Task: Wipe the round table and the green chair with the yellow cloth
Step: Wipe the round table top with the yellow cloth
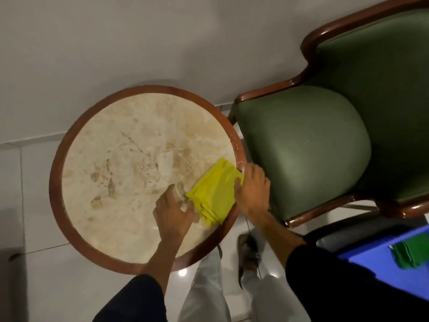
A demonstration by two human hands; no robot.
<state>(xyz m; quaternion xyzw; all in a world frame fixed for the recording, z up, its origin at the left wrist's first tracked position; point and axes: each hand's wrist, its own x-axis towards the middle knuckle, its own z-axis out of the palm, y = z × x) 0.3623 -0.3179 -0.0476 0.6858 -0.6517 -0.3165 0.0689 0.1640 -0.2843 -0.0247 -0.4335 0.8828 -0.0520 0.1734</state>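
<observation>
A folded yellow cloth [214, 192] lies on the round table [116, 159], a beige marble top with a brown wooden rim, near its right edge. My right hand [254, 189] grips the cloth's right side at the rim, thumb on the fabric. To the cloth's left, my left hand [173, 211] rests on the marble with its fingers spread, fingertips touching the cloth's left edge. The green chair [301, 147], with a padded seat and brown wooden frame, stands right beside the table on the right.
A white wall rises behind table and chair. The floor is glossy white tile, where my legs and one sandalled foot [249, 252] show between table and chair. A blue surface [371, 263] with a green cloth [409, 254] on it sits at the lower right.
</observation>
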